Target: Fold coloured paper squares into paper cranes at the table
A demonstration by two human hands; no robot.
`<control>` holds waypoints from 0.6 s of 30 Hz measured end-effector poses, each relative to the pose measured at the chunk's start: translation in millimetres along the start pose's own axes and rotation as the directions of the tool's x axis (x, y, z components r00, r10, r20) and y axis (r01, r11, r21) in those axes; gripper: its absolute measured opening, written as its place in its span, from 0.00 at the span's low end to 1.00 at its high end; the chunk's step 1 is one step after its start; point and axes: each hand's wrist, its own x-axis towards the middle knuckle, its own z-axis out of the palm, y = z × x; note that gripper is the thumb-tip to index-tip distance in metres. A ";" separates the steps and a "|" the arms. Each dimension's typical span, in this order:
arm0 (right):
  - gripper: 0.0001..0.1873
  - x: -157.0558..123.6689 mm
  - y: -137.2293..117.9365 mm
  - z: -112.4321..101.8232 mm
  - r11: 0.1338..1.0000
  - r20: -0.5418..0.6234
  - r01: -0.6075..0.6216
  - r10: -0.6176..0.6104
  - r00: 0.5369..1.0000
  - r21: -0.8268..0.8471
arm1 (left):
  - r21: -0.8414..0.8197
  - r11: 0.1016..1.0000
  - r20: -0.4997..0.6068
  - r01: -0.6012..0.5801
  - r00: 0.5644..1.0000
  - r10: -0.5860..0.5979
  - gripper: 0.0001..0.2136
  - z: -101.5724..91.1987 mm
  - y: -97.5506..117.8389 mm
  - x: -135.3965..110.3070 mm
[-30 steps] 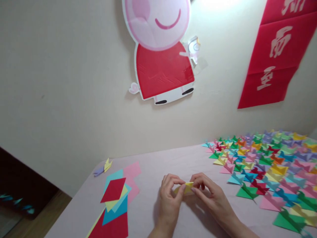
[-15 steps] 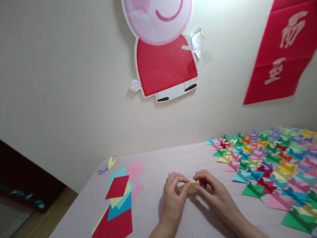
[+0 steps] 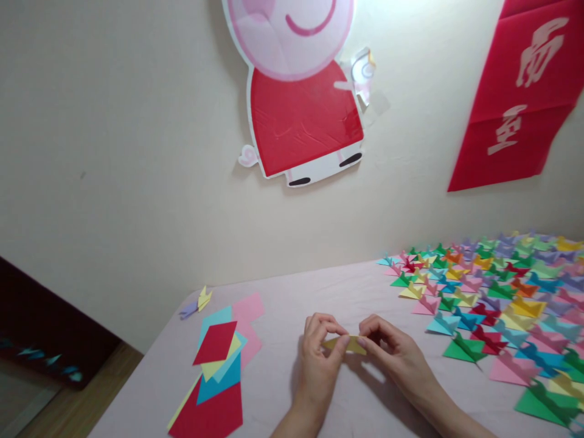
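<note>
My left hand (image 3: pixel 319 359) and my right hand (image 3: pixel 392 356) meet just above the pink table (image 3: pixel 292 292), both pinching a small folded yellow paper (image 3: pixel 347 345) between fingertips. The left fingers grip its left end, the right fingers its right end. The paper is long, narrow and pointed. Its underside is hidden by my fingers.
A loose pile of flat coloured paper squares (image 3: pixel 219 365) lies at the left. Two small folded pieces (image 3: pixel 197 303) sit near the far left corner. Many folded paper cranes (image 3: pixel 497 304) cover the right side. A cartoon pig cutout (image 3: pixel 301 91) and red banner (image 3: pixel 515 103) hang on the wall.
The hands have drawn slightly apart, so more of the yellow paper shows between them. The view has shifted a little, with the table contents lower and further right than a second ago.
</note>
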 end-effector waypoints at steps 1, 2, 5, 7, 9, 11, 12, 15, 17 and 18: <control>0.14 0.0 0.0 -1.1 0.999 -0.019 0.037 -0.037 0.999 -0.028 | 0.006 1.000 -0.043 0.005 0.999 -0.005 0.06 0.3 0.3 -0.8; 0.14 -0.2 0.1 -2.6 0.994 -0.041 0.086 -0.088 0.995 -0.066 | 0.004 1.000 -0.079 0.025 0.997 -0.024 0.07 1.4 0.6 -2.4; 0.12 -2.7 2.5 -8.1 0.935 -0.081 0.267 -0.292 0.953 -0.232 | -0.093 0.980 -0.021 0.175 0.984 -0.177 0.12 9.6 2.0 -10.8; 0.05 -5.2 5.5 -11.1 0.848 -0.024 0.397 -0.432 0.902 -0.351 | -0.197 0.937 0.097 0.289 0.957 -0.274 0.14 17.5 3.9 -16.2; 0.03 -7.4 7.9 -12.1 0.762 0.063 0.484 -0.510 0.858 -0.431 | -0.247 0.907 0.086 0.340 0.940 -0.329 0.13 23.3 5.7 -18.5; 0.05 -8.8 7.8 -11.0 0.701 0.104 0.517 -0.542 0.834 -0.491 | -0.245 0.892 0.046 0.380 0.924 -0.380 0.12 24.5 6.1 -17.8; 0.06 -9.2 6.6 -9.9 0.671 0.159 0.539 -0.543 0.825 -0.509 | -0.234 0.889 0.045 0.394 0.918 -0.394 0.11 23.3 5.8 -16.7; 0.07 -9.6 -0.4 -7.3 0.634 0.195 0.537 -0.528 0.826 -0.556 | -0.132 0.908 0.029 0.398 0.917 -0.398 0.08 14.9 4.5 -13.0; 0.07 -9.5 -5.6 -6.8 0.634 0.151 0.504 -0.526 0.837 -0.587 | 0.014 0.935 0.048 0.353 0.934 -0.353 0.05 8.7 3.9 -10.9; 0.07 -9.3 -7.5 -6.7 0.638 0.125 0.485 -0.524 0.843 -0.598 | 0.081 0.946 0.073 0.315 0.944 -0.320 0.05 6.2 3.5 -10.2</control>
